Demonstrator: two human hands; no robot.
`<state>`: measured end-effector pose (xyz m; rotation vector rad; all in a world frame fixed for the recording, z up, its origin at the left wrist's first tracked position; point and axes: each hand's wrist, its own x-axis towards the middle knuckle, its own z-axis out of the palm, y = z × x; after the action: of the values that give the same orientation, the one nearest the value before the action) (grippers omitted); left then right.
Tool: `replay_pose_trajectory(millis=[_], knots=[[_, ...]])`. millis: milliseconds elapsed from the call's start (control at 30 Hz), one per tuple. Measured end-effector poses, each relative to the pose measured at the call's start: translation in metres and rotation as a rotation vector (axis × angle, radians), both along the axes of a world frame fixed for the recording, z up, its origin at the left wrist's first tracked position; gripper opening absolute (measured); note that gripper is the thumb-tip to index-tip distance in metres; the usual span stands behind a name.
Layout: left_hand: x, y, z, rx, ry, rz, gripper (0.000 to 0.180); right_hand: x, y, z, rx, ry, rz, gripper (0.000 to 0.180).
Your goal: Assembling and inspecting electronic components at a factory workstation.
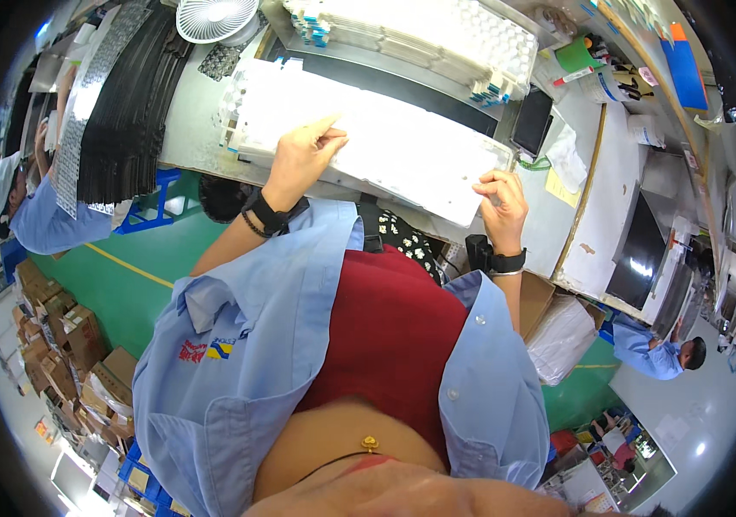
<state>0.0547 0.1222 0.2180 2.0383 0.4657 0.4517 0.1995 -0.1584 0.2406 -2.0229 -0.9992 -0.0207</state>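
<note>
A long, bright white panel (pixel 385 142) lies across the bench in front of me, its surface washed out by glare. Over its left half is my left hand (pixel 303 153), thumb and fingertips pinched together. What sits between those fingertips, if anything, is too small to make out. My right hand (pixel 503 205) is at the panel's right end, with bent fingers closed on its edge near the corner. Under the panel's left end, the edge of a clear tray (pixel 232 112) shows.
Behind the panel stand stacked clear trays (pixel 437 43). A tall stack of black sheets (pixel 127 103) is at the left, near a white fan (pixel 215 17). On the right lie a dark phone-like device (pixel 532 121) and a marker (pixel 573 76). Co-workers (pixel 66 215) sit on both sides.
</note>
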Motion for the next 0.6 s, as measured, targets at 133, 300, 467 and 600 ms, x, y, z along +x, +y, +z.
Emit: replay_pose_trajectory(millis=[133, 300, 467, 600], knots=[[0.002, 0.000, 0.004, -0.009, 0.101, 0.025, 0.032, 0.000, -0.002, -0.001, -0.004, 0.014, 0.006, 0.016], [-0.016, 0.014, 0.021, -0.278, -0.041, 0.140, 0.018, 0.002, -0.003, -0.005, -0.003, 0.021, -0.004, 0.016], [-0.088, 0.007, 0.041, -0.030, 0.424, -0.256, 0.010, 0.003, -0.005, -0.008, 0.006, 0.032, -0.007, 0.016], [-0.073, -0.003, 0.047, 0.114, 0.354, -0.267, 0.031, 0.003, -0.001, -0.004, 0.006, -0.041, 0.004, 0.018]])
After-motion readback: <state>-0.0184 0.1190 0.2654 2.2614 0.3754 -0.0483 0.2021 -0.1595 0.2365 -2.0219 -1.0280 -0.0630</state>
